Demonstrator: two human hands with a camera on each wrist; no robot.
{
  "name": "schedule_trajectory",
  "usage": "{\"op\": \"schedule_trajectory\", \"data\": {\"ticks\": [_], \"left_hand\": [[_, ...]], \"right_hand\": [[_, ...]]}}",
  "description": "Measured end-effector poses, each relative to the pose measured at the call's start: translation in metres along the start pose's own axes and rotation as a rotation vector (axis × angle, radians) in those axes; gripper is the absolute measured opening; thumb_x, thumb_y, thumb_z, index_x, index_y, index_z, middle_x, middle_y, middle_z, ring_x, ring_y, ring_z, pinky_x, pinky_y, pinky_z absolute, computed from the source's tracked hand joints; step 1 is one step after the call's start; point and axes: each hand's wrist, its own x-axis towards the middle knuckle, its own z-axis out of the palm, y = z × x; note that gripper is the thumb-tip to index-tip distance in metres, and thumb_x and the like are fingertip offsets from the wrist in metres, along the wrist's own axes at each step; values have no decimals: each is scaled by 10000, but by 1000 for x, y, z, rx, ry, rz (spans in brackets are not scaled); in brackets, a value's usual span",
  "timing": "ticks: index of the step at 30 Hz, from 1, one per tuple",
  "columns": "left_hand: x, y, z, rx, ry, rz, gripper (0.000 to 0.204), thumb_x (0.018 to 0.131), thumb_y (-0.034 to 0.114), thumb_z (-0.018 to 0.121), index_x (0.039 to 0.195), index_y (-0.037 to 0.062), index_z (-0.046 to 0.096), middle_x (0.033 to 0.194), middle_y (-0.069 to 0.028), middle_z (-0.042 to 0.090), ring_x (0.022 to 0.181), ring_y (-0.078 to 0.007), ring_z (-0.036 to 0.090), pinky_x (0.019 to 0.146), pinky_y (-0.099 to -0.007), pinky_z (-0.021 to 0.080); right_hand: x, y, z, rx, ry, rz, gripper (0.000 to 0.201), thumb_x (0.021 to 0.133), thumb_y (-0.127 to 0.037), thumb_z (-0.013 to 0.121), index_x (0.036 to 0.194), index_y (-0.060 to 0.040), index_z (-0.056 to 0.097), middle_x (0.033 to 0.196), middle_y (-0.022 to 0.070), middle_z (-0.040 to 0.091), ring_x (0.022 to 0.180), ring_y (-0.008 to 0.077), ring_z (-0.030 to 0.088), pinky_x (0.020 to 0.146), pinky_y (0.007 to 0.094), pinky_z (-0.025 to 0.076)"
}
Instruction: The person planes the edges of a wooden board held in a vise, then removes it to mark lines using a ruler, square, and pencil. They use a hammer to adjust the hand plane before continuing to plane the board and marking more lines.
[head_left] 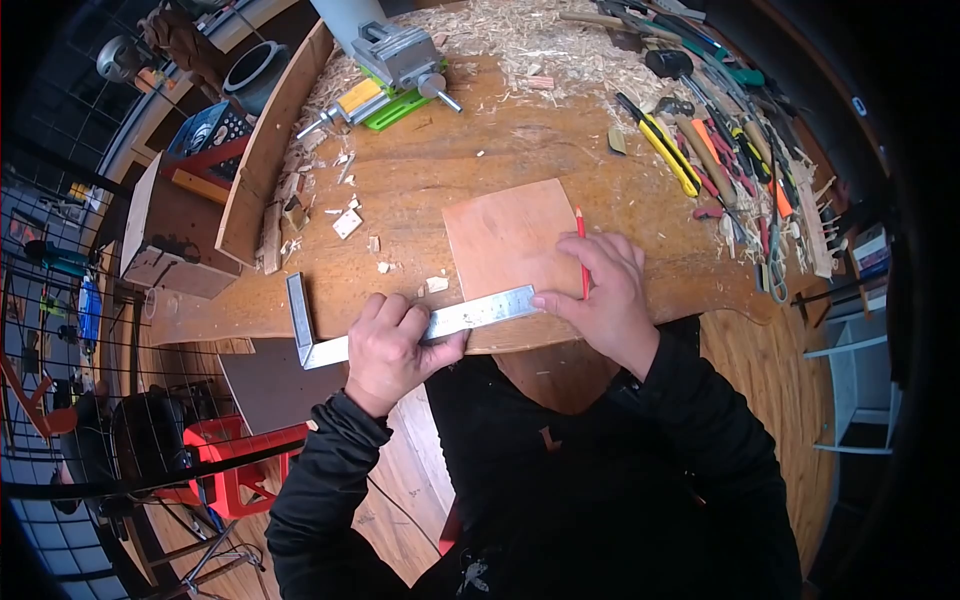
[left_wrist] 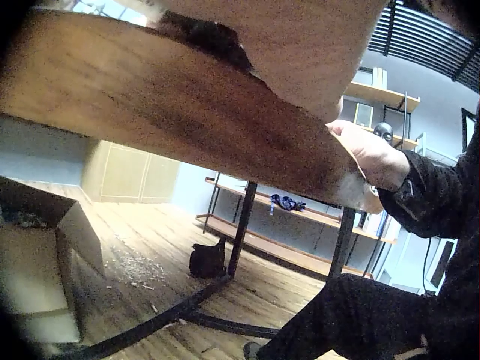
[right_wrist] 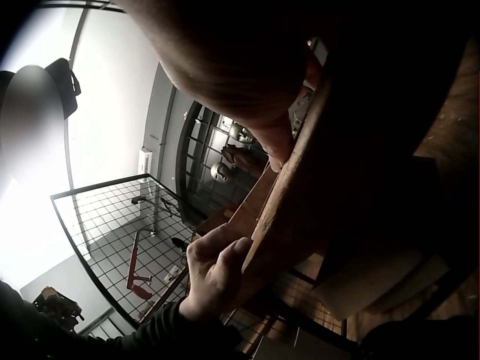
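Observation:
In the head view a metal square's blade [head_left: 480, 311] lies across the lower part of a thin reddish-brown sheet [head_left: 505, 235] at the table's near edge. Its dark-edged arm [head_left: 299, 305] points away at the left. My left hand [head_left: 388, 350] grips the blade near its middle, fingers curled over it. My right hand [head_left: 608, 295] rests on the sheet's right side, its thumb at the blade's end, and a red pencil [head_left: 584, 255] is held between the thumb and fingers. The right wrist view shows the left hand [right_wrist: 214, 274] at the table edge.
A vise [head_left: 395, 75] with a green base stands at the back among wood shavings [head_left: 530, 30]. Knives and carving tools lie on the right, including a yellow cutter [head_left: 665, 150]. An upright board [head_left: 275, 150] and a wooden box [head_left: 180, 235] are on the left; small chips are scattered nearby.

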Motion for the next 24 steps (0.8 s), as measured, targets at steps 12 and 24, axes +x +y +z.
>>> {"op": "schedule_trajectory", "data": {"ticks": [12,24], "left_hand": [[1,0,1,23,33,5,403,701,324,921,666,79,603,679,-62,530,630,-265,562,570,-377,495],[-1,0,2,18,29,5,389,692,307,928,683,74,616,680,-65,527,634,-268,551,566,-379,487]], "right_hand": [[0,-1,0,-15,-3,-1,586,730,-326,944,1198,-79,693,1135,104,702,1156,324,578,1042,467,377],[0,-1,0,-13,-12,18,587,731,-341,945,1194,-76,699,1138,107,707,1165,323,576,1048,466,373]]}}
